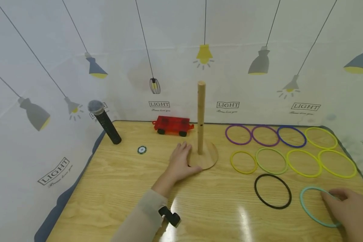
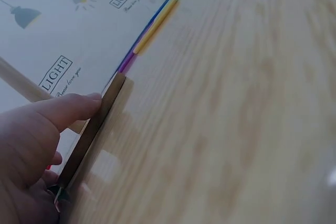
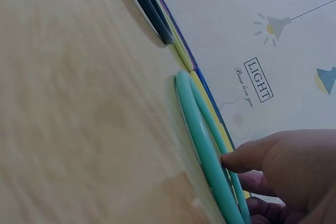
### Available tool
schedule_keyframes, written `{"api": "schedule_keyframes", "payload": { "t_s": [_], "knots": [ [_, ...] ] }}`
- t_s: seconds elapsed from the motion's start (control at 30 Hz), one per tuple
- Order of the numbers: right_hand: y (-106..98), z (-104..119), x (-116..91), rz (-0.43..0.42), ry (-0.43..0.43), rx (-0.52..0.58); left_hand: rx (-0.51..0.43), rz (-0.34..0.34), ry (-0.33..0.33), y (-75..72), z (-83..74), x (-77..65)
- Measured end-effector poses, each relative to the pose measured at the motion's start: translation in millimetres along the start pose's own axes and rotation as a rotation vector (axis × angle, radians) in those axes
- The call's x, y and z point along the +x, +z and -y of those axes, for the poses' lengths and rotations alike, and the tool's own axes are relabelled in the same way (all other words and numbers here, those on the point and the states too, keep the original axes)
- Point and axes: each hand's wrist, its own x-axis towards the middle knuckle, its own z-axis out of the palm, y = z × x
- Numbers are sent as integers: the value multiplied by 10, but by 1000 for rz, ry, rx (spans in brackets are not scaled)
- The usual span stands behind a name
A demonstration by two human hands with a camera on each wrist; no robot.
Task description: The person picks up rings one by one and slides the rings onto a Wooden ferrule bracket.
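Observation:
A wooden stand has a round base and an upright post. My left hand grips the left side of that base, thumb at the near edge and fingers on the far left. In the left wrist view its thumb lies against the base's rim. Far to the right, my right hand holds the right side of a teal ring lying on the table. The right wrist view shows the thumb on the ring, the other fingers partly hidden beyond it.
Left of the teal ring lies a black ring. Behind are rows of purple, blue and several yellow rings. A red toy wagon, a poker chip and a standing microphone are at the left, before a printed backdrop.

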Motion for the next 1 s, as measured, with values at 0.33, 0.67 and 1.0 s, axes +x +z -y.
{"api": "schedule_keyframes", "payload": {
  "t_s": [0.33,0.67,1.0],
  "knots": [
    [18,-21,-23,-34,48,12,52,-11,-51,5,-46,12],
    [-18,-50,50,-19,-148,-132,86,-36,-106,6,-37,-15],
    [3,-100,84,-143,-496,-92,82,-47,-93,34,-74,1]
  ]
}}
